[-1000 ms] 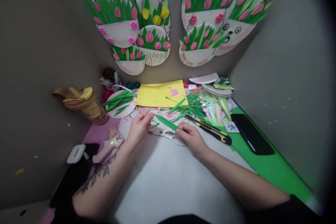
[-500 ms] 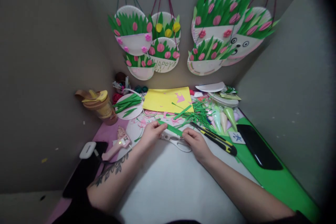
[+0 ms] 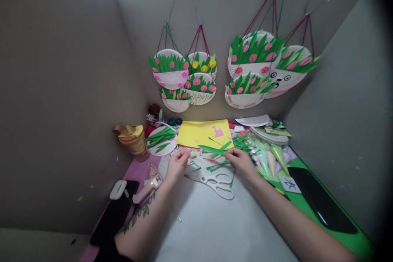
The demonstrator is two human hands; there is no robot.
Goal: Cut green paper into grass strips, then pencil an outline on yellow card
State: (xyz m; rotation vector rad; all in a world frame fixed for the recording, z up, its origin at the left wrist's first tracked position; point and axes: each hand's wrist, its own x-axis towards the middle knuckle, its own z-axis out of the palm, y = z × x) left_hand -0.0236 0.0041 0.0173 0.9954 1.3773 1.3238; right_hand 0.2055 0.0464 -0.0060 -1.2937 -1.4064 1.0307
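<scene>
My left hand rests on the white sheet with its fingers curled at the scraps of pink and green paper; what it pinches is too small to name. My right hand reaches into the pile of green paper strips in front of the yellow sheet, fingers closed on the strips. White-handled scissors lie on the table just below and between both hands, untouched.
A paper plate with green leaves and a brown lidded cup stand at the left. A pink glue gun and a black device lie near my left forearm. Coloured cones, stacked plates and a black phone sit right. Decorated plates hang on the wall.
The view tilted upward. Both hands moved away from the scissors toward the green strips near the yellow sheet; the long green strip I held between them is no longer stretched there.
</scene>
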